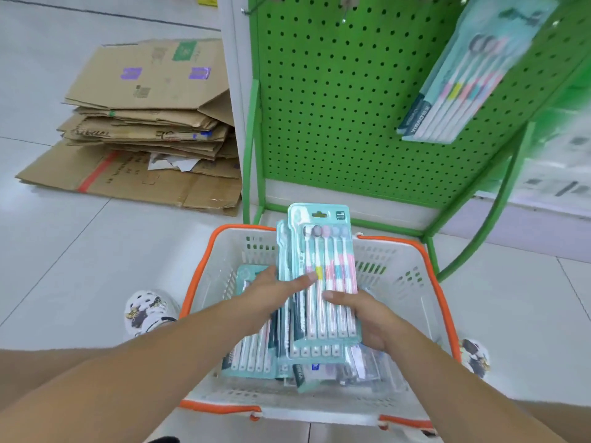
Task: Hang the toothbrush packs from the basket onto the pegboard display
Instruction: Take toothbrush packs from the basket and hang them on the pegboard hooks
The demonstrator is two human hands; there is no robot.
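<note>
**Item: toothbrush packs in hand over the basket, with slip and snag risks**

Right hand (367, 318): fingers curled under the lower right edge of the front pack (326, 276), thumb laid across its face. A real grip.

Left hand (275, 292): fingers fairly straight and spread, pressed flat on the left side of the held bundle (284, 282). It steadies more than it clasps.

Held bundle: several teal blister packs fanned together, raised above the basket (425, 266), hang-holes uppermost.

Basket: white with orange rim, on the floor, with loose packs (252, 353) lying inside.

Pegboard (335, 107): green, directly behind the basket. One hung stack (460, 81) sits at upper right, and a bare hook (248, 10) at top left.

Likely faults:
- Rear packs could slide out of the fan and drop, since only the front pack is firmly gripped.
- Several hang-holes out of line may jam on one hook.
- A hurried lift might knock the hung stack loose.
- The basket at the feet is a trip hazard.
</note>
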